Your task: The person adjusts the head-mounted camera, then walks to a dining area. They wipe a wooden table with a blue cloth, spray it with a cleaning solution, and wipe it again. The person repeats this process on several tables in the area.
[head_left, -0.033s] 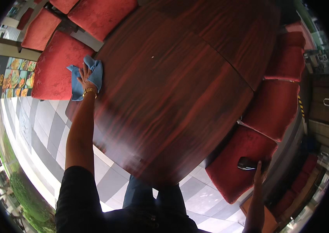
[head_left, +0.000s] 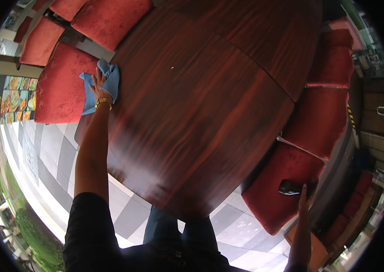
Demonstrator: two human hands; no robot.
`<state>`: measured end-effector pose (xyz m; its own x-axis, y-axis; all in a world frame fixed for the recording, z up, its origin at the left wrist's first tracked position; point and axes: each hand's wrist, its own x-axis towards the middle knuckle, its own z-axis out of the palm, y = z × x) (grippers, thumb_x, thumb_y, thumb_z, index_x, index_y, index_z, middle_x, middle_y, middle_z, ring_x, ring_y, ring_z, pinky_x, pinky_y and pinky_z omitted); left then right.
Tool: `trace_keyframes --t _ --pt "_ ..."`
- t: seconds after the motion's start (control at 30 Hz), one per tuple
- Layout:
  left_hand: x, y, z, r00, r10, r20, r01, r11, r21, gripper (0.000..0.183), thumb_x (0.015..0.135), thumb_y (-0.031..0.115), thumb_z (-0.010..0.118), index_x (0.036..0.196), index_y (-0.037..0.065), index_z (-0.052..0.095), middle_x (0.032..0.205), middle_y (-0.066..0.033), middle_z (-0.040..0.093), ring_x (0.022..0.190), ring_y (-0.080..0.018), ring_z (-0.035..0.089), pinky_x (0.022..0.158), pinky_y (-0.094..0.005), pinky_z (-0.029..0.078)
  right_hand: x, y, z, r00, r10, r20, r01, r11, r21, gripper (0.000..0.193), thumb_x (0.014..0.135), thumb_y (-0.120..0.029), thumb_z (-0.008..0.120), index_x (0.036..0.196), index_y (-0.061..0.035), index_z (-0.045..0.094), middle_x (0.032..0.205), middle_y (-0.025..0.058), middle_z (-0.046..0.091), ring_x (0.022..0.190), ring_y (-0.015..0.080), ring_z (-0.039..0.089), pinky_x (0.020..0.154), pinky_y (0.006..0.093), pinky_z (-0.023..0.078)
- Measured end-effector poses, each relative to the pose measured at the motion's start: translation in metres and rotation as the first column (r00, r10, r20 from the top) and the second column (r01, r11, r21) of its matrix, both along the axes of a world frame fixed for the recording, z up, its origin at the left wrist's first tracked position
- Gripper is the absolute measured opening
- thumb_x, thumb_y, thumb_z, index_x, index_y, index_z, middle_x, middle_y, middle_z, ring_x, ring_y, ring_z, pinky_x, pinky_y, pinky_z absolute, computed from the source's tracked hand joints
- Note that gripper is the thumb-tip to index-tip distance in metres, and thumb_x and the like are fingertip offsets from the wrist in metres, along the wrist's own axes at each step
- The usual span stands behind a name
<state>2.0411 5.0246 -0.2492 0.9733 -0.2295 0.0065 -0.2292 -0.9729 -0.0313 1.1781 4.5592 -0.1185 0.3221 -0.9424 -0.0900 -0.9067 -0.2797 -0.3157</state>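
My left hand [head_left: 99, 87], with a gold watch at the wrist, lies flat on a rumpled blue cloth [head_left: 112, 86]. Its fingers are spread, pressing the cloth at the left edge of the dark reddish wooden table [head_left: 192, 122]. Part of the cloth hangs past that edge, over the near left red chair seat. Low on the right, my right hand [head_left: 305, 199] grips a black object [head_left: 289, 187] with a pale strip along its edge, above the near right red seat [head_left: 276, 181]. Its thumb shows, but the other fingers are mostly hidden. The object's kind is unclear.
Red cushioned seats [head_left: 63, 86] line the table's left side, and more red seats [head_left: 317, 118] line its right. A small white speck [head_left: 172, 67] lies on the tabletop. A menu board [head_left: 2, 102] with food pictures stands at the far left. The floor [head_left: 131, 211] has grey and white tiles.
The view has shifted slightly. My left hand still presses the cloth by the table edge, and my right hand still holds the black object, now a little higher in the picture.
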Motion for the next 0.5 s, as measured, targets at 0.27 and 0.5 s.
trace_keyframes --t 0.27,0.5 --pt "0.064 -0.294 0.021 0.829 -0.553 0.085 0.526 0.822 0.220 0.062 0.108 0.053 0.037 0.164 0.027 0.039 0.178 -0.0039 0.014 0.162 -0.0351 0.016 0.124 -0.0655 0.021 0.021 0.006 0.011 0.990 -0.082 -0.116 0.076 0.996 -0.051 0.080 0.101 -0.043 0.062 0.165 -0.0093 0.029 0.159 0.0142 0.052 0.150 0.0351 0.043 0.124 0.0450 0.031" --pt "-0.208 -0.448 0.039 0.338 -0.940 -0.047 0.926 0.341 -0.161 0.070 0.104 0.066 0.035 0.146 0.016 0.059 0.163 -0.0069 0.045 0.151 -0.0270 0.038 0.121 -0.0537 0.027 0.022 0.014 0.016 0.964 -0.194 -0.181 0.191 0.981 -0.034 0.087 0.095 -0.054 0.067 0.166 -0.0186 0.032 0.163 0.0162 0.045 0.149 0.0347 0.044 0.121 0.0463 0.037"
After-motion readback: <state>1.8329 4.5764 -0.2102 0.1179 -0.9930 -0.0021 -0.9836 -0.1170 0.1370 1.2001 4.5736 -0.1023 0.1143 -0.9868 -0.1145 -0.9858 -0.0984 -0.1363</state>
